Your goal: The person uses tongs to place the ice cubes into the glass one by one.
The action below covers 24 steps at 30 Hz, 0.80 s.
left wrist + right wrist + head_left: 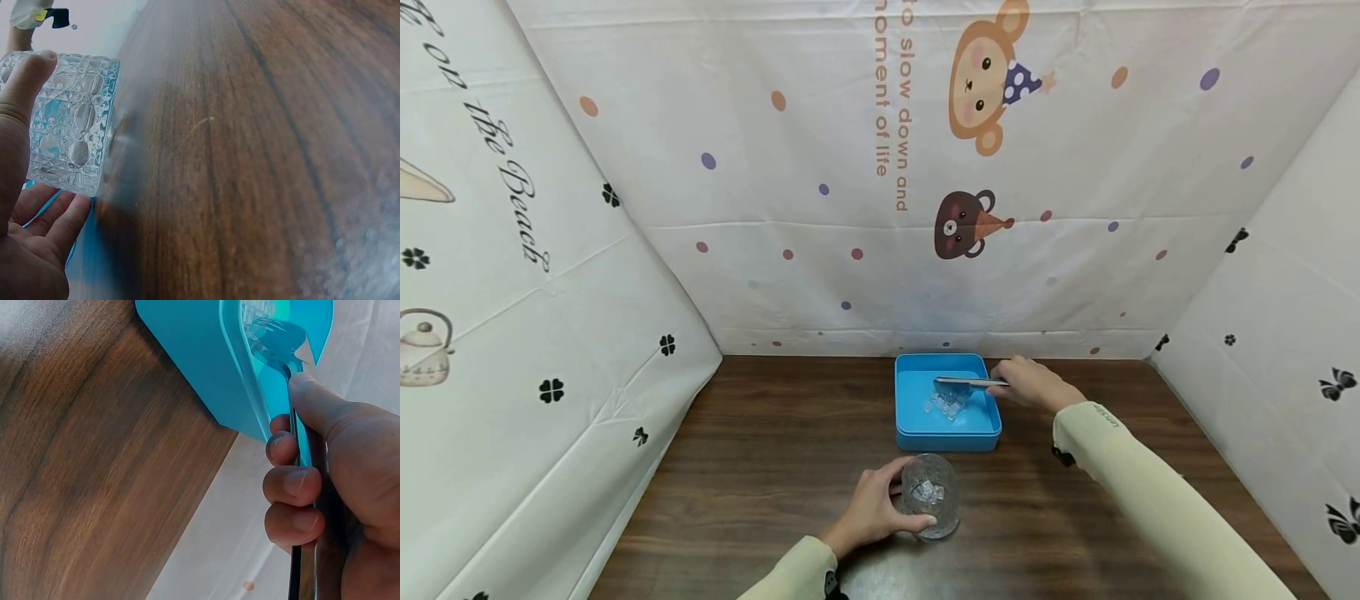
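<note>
Fingers and thumb of my left hand [874, 510] grip the sides of a clear, cut-pattern drinking glass [942, 512] on the table. Small clear, ice-like pieces [929, 492] lie inside it. In the left wrist view the glass [78, 119] shows its embossed wall between thumb and fingers. Farther back, my right hand [1026, 382] holds a metal fork [973, 382] by its handle over a light blue box [946, 442]. A small heap of clear pieces [951, 402] lies in the box below the fork. The right wrist view shows the fork's head [281, 340] close beside them.
Both things stand on a dark wooden table [790, 425]. White printed cloth [820, 275] rises behind the table's back edge, just past the blue box. More cloth closes off the left [587, 450] and right [1270, 375] sides.
</note>
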Available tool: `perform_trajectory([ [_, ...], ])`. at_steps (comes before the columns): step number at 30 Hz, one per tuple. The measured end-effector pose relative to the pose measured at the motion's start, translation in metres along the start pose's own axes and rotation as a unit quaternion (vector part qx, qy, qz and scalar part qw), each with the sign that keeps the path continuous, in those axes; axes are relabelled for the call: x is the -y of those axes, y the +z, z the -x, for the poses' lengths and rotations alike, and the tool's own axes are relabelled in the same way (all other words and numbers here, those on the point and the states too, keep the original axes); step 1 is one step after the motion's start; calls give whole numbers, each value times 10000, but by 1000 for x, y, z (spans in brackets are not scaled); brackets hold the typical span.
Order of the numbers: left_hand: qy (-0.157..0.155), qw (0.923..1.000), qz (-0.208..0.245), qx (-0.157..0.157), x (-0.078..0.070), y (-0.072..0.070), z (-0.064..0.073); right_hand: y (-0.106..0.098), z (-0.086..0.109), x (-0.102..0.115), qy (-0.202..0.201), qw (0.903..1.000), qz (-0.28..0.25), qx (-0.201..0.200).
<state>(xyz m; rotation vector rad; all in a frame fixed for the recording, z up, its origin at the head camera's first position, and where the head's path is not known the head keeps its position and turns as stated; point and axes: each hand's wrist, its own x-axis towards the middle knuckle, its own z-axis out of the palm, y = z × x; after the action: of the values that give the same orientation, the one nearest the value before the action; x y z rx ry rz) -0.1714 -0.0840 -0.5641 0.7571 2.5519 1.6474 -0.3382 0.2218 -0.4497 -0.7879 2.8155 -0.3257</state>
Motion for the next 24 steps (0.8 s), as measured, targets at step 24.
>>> perform_trajectory([
  [24, 8, 9999, 70, 115, -1, -1, 0, -15, 17, 0, -468, 9953, 23, -849],
])
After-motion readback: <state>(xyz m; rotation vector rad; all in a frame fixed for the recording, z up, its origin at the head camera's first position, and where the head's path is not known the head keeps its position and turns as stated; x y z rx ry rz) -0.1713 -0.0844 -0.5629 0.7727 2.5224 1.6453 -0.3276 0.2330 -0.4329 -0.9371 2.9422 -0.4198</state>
